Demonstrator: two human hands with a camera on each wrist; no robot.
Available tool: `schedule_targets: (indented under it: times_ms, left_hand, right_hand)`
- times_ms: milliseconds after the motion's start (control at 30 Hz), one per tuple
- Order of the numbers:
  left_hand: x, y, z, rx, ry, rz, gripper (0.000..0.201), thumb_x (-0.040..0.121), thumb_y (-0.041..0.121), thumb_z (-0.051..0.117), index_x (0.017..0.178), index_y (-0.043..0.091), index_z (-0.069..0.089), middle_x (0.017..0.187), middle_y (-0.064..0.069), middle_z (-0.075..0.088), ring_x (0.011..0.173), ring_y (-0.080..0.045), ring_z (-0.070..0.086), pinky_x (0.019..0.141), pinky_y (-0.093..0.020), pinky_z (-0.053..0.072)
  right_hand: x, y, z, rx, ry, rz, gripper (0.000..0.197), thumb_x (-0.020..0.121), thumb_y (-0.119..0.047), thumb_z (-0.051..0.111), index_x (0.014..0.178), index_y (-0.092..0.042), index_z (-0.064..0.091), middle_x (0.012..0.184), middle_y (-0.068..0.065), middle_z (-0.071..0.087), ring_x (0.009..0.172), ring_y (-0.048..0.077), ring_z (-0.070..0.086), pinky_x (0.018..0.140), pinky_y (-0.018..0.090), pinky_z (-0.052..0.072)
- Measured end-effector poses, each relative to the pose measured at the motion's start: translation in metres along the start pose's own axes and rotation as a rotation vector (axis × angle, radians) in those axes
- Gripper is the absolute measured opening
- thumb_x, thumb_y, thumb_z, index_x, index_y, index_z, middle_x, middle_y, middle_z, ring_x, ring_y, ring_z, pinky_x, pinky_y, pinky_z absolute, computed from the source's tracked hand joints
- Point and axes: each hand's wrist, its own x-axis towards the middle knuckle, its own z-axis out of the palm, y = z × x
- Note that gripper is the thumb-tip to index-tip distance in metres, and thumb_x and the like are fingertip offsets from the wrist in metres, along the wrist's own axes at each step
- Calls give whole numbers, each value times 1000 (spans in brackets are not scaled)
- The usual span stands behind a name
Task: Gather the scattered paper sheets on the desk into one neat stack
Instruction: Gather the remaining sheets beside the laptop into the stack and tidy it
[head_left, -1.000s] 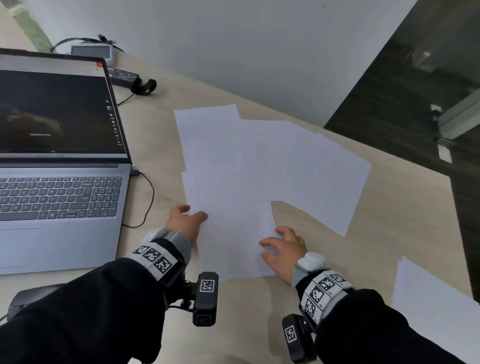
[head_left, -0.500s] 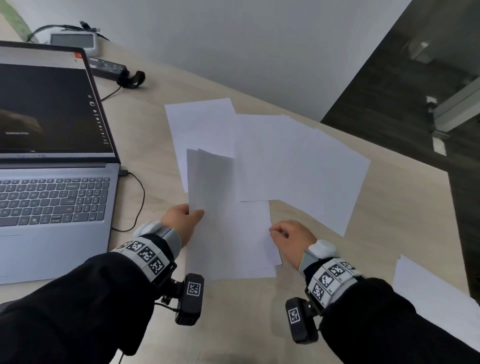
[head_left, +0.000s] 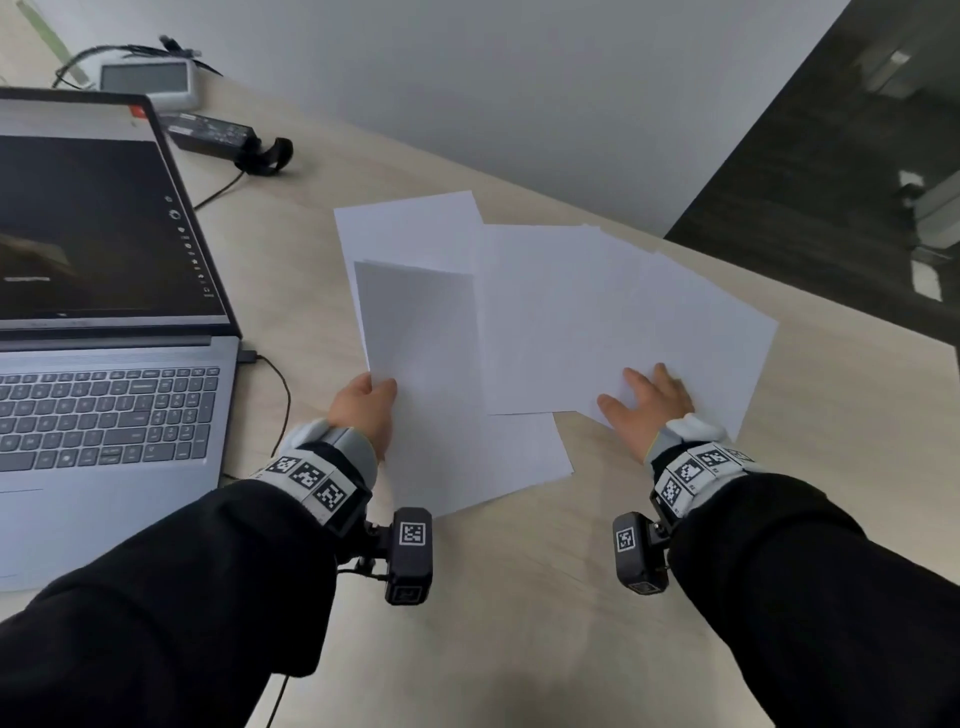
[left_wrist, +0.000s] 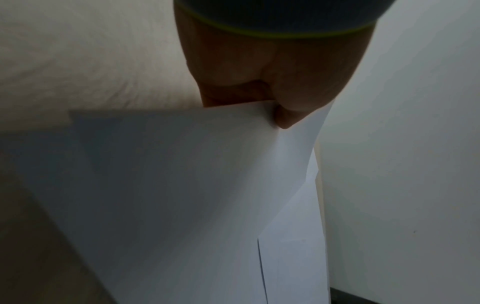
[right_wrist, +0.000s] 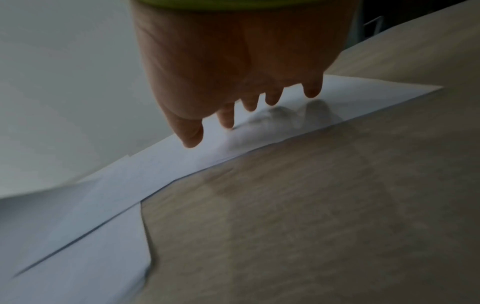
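Observation:
Several white paper sheets lie fanned and overlapping on the light wooden desk (head_left: 519, 597). My left hand (head_left: 366, 402) pinches the left edge of the near sheet (head_left: 421, 332), whose far end is raised off the desk; the left wrist view shows the thumb (left_wrist: 285, 117) on that sheet (left_wrist: 168, 185). My right hand (head_left: 647, 402) lies with straight, spread fingers over the near corner of the rightmost sheet (head_left: 691, 322). In the right wrist view its fingertips (right_wrist: 226, 121) hover just above that sheet (right_wrist: 259, 127). A further sheet (head_left: 410, 228) lies behind the lifted one.
An open laptop (head_left: 104, 374) stands at the left, its cable (head_left: 280, 389) running close to my left hand. A power adapter (head_left: 213, 132) and a small grey device (head_left: 148, 83) sit at the back left. The desk's right edge (head_left: 883, 358) borders dark floor.
My left hand has raised the near sheet higher off the desk. My right hand let go of that sheet, opened, and moved right onto the rightmost sheet.

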Motion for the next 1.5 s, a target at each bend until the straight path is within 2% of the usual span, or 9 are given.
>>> schedule_targets:
  times_ms: [200, 400, 733, 933, 1133, 1233, 1300, 1400, 1500]
  left_hand:
    - [15, 19, 9, -47, -16, 4, 16, 95, 26, 49, 87, 22, 62, 94, -15, 70, 86, -35, 69, 86, -58, 58]
    - [13, 31, 25, 39, -77, -2, 15, 94, 36, 60, 107, 28, 62, 104, -4, 73, 93, -31, 71, 90, -50, 58]
    - [0, 13, 32, 187, -199, -29, 35, 84, 30, 76, 115, 16, 68, 103, -8, 74, 90, -32, 72, 87, -50, 59]
    - [-19, -1, 36, 255, -258, -11, 37, 77, 27, 76, 110, 15, 68, 103, -13, 73, 93, -35, 70, 86, -51, 59]
    - [-23, -21, 18, 187, -306, 10, 34, 68, 33, 78, 99, 22, 70, 97, -8, 75, 91, -35, 71, 78, -48, 59]
    - [-28, -24, 8, 90, -412, -11, 48, 61, 28, 79, 107, 16, 72, 101, -10, 77, 96, -37, 72, 92, -61, 54]
    - [-35, -21, 3, 82, -530, -50, 49, 60, 16, 77, 108, 9, 71, 103, -13, 76, 96, -37, 72, 94, -61, 52]
    - [-40, -17, -2, 138, -698, -132, 49, 58, 5, 71, 106, 2, 69, 102, -19, 75, 90, -38, 72, 92, -58, 54]
    - [-43, -7, -2, 150, -677, -138, 42, 63, 11, 75, 105, 7, 70, 92, -16, 76, 75, -31, 73, 73, -39, 60]
  right_hand:
    - [-9, -16, 18, -129, -1, -267, 63, 93, -60, 35, 151, -45, 16, 164, -12, -7, 151, 15, -7, 120, 52, 7]
    - [-26, -26, 42, -184, 6, -504, 63, 90, -57, 39, 148, -46, 19, 164, -13, -4, 151, 14, -7, 121, 52, 1]
    - [-61, -34, 58, -142, -64, -605, 65, 87, -55, 42, 148, -48, 20, 163, -18, -4, 150, 8, -11, 121, 49, -5]
    - [-82, -40, 55, 27, -135, -702, 60, 93, -44, 51, 149, -41, 29, 163, -15, 13, 150, 8, 9, 123, 39, 6]
    - [-65, -4, 39, 659, 219, -224, 71, 84, -38, 68, 146, -29, 36, 153, -4, 35, 138, 14, 36, 115, 40, 32]
    - [-60, 8, 31, 1204, 51, 25, 86, 74, -30, 78, 146, -36, 31, 139, 4, 52, 119, 22, 59, 102, 47, 48]
    - [-66, 9, 24, 1405, -78, 70, 62, 82, -16, 75, 137, -21, 47, 123, 10, 67, 103, 28, 69, 87, 45, 56]
    - [-79, 7, 21, 1395, -139, 27, 30, 89, -6, 66, 117, -14, 65, 110, 8, 74, 96, 24, 72, 82, 39, 56]
    - [-88, 6, 32, 1289, -181, 33, 21, 87, -4, 68, 108, -6, 70, 110, 16, 73, 91, 26, 72, 86, 39, 55]
